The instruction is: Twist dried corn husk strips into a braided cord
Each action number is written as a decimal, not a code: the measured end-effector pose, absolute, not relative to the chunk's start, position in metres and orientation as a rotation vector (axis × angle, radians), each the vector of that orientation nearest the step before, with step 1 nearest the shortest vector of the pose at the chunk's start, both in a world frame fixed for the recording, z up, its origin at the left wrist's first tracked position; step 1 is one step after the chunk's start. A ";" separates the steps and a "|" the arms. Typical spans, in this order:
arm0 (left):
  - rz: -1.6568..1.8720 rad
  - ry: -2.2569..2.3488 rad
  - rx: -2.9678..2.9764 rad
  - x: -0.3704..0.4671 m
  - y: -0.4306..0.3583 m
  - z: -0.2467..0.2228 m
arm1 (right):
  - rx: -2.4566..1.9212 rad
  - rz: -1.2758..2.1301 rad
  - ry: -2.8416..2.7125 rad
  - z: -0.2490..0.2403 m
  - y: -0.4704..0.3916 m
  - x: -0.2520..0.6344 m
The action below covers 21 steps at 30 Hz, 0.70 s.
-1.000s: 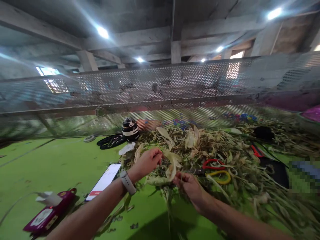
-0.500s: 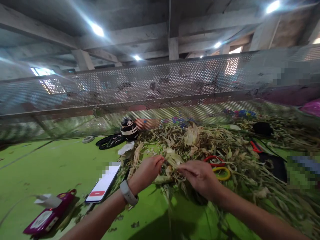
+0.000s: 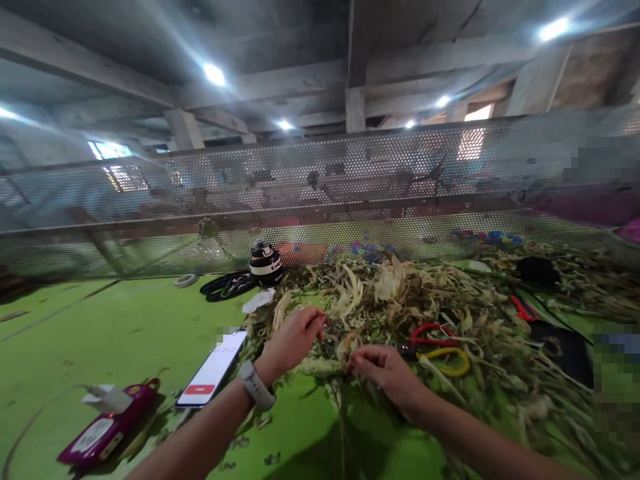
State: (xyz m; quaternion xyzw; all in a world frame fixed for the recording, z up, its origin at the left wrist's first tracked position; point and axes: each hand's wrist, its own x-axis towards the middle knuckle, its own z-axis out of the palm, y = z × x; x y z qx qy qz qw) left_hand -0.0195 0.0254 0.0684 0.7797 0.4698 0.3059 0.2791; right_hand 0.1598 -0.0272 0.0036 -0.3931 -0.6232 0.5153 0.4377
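- In the head view, the left hand (image 3: 295,335) hangs over the plant heap with its fingers bunched; whether a thin strip is pinched among them cannot be made out.
- The right hand (image 3: 387,375) has thumb and forefinger drawn together at the right end of a pale husk bundle (image 3: 320,367); a tip-only pose probably suits thin, papery stuff, but whether it grasps anything is too blurred to say.
- That bundle lies at the near edge of the dried husk heap (image 3: 425,290), between the forearms, likely so both hands can get at it.
- Shears with one red and one yellow handle (image 3: 453,363) rest among the husks just beyond the right hand, handles rightward, perhaps for easy reach.
- The smartphone (image 3: 213,373) lies screen up left of the left wrist, presumably to be readable at a glance.
- A magenta device (image 3: 110,427) with a white plug sits farther left on the green surface (image 3: 140,333), seemingly away from the litter.
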 end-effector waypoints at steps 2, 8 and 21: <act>0.839 1.286 2.072 -0.018 0.026 0.058 | -1.028 0.952 -1.797 0.011 -0.032 0.166; 0.879 1.111 1.518 0.007 0.013 0.044 | -0.907 0.105 -2.136 0.040 -0.032 0.177; 1.015 1.063 1.140 0.022 0.006 0.030 | -1.285 0.776 -1.749 0.024 -0.023 0.167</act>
